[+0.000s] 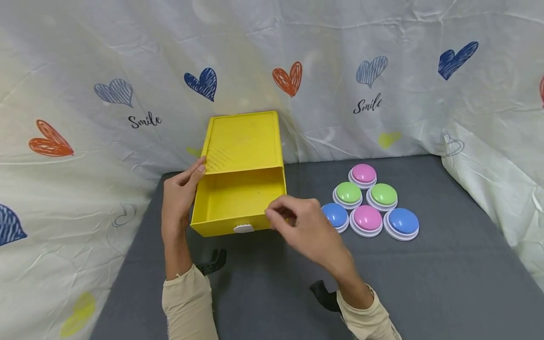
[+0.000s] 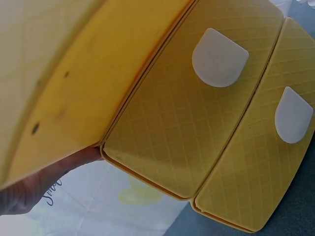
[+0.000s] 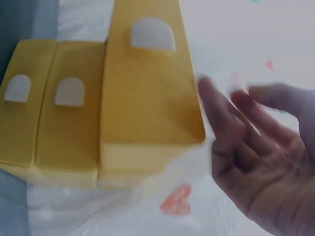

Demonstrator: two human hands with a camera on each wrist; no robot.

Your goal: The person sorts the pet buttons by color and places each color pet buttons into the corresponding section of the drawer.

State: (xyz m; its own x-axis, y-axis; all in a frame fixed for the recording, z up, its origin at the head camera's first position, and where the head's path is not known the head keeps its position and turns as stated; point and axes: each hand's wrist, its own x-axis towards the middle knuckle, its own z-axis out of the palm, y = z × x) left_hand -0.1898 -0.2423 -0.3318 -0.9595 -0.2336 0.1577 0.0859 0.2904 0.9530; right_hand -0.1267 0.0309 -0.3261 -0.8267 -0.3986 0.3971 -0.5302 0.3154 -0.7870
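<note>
A yellow chest of drawers (image 1: 244,141) stands at the back of the table, its top drawer (image 1: 222,228) pulled far out. I see no object inside that drawer. It has a white pull tab (image 1: 243,228) on its front. My left hand (image 1: 178,196) rests its fairly straight fingers on the chest's left side near the upper edge. Beside the drawer's front right corner is my right hand (image 1: 309,231), its fingers loosely bent and holding nothing. In the right wrist view, a narrow gap separates the fingertips from the drawer. Two lower drawers (image 3: 69,132) are closed.
Several round push buttons form a triangle to the right of the chest: pink (image 1: 367,218), green (image 1: 384,194) and blue (image 1: 403,221) domes on white bases. Behind the dark grey table (image 1: 272,288) hangs a white curtain (image 1: 327,52) printed with hearts.
</note>
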